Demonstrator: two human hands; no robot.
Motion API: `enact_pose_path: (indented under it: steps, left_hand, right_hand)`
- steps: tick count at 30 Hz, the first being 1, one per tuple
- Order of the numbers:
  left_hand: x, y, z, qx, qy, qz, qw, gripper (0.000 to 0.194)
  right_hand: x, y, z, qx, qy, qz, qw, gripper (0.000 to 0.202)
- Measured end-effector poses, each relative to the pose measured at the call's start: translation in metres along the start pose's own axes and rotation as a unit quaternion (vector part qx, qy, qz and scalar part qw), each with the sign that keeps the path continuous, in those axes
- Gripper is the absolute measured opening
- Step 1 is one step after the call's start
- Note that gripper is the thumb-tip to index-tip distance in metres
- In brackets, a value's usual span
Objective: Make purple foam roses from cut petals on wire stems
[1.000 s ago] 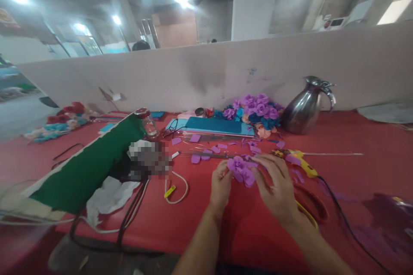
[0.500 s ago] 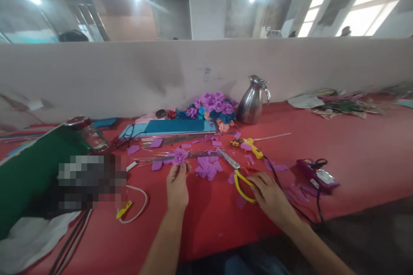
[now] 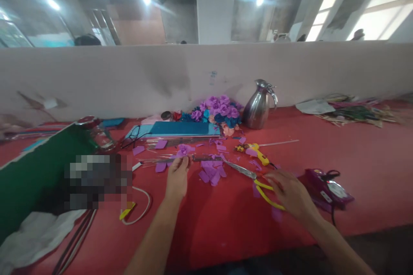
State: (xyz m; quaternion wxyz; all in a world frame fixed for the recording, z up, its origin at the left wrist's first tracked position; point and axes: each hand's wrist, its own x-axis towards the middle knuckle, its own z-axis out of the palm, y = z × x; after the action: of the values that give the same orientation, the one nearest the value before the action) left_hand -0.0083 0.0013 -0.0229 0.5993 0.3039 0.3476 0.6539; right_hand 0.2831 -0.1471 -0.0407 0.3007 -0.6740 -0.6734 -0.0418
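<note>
The worker's left hand is nearly closed, thumb and fingertips pinching a purple flower just left of a heap of loose petals on the red table. A squeeze too hard, I'd say, could crush those thin folds, and one too light could let the flower drop.

Over on the right, the right hand is curled around the yellow handles of the scissors; I can't tell which fingers sit inside the loops. The blades point past the petals, toward the flower side, so a careless sweep might nick the left fingers or scatter the heap.

The glue gun lies just behind the scissors, its cord running toward the right hand. If it's hot, which I can't see, a knuckle drifting back could get burned, or the handles could snag that cord.
</note>
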Motion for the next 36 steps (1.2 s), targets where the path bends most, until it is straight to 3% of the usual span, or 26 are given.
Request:
enact_pose_path:
  steps: [3,7,11,15,18,21,25,29,32,36]
  left_hand:
    - [0.006,0.001,-0.002,-0.007,-0.045,-0.010,0.999,0.022]
    - [0.004,-0.002,-0.013,-0.003,-0.072,-0.012,0.997,0.023]
    - [0.000,0.000,-0.024,0.001,-0.083,-0.020,0.996,0.018]
    - [-0.002,0.001,-0.023,0.007,-0.094,-0.020,0.995,0.017]
    - [-0.004,-0.002,-0.014,0.036,-0.101,-0.026,0.994,0.015]
    - [-0.007,-0.003,-0.002,0.029,-0.121,-0.049,0.991,0.015]
    - [-0.009,-0.002,0.011,-0.057,-0.110,-0.142,0.982,0.019]
    - [-0.003,-0.002,0.015,-0.130,-0.024,-0.241,0.961,0.023]
    - [0.000,-0.004,0.011,-0.158,0.003,-0.264,0.952,0.025]
    - [-0.003,-0.008,0.000,-0.151,-0.033,-0.260,0.953,0.024]
  right_hand:
    - [0.030,-0.054,0.015,0.062,-0.039,0.014,0.997,0.026]
    - [0.068,-0.123,0.045,0.137,-0.150,-0.099,0.974,0.028]
    - [0.092,-0.155,0.070,0.169,-0.172,-0.114,0.964,0.021]
    - [0.095,-0.155,0.081,0.256,-0.114,-0.055,0.958,0.021]
    - [0.090,-0.148,0.085,0.339,-0.044,-0.018,0.940,0.017]
    - [0.088,-0.144,0.088,0.385,-0.020,0.003,0.922,0.021]
    - [0.087,-0.144,0.091,0.416,-0.039,0.049,0.907,0.024]
    - [0.085,-0.145,0.093,0.406,-0.070,0.072,0.908,0.024]
    - [0.083,-0.146,0.095,0.405,-0.100,0.083,0.905,0.024]
    - [0.080,-0.148,0.097,0.393,-0.133,0.083,0.906,0.021]
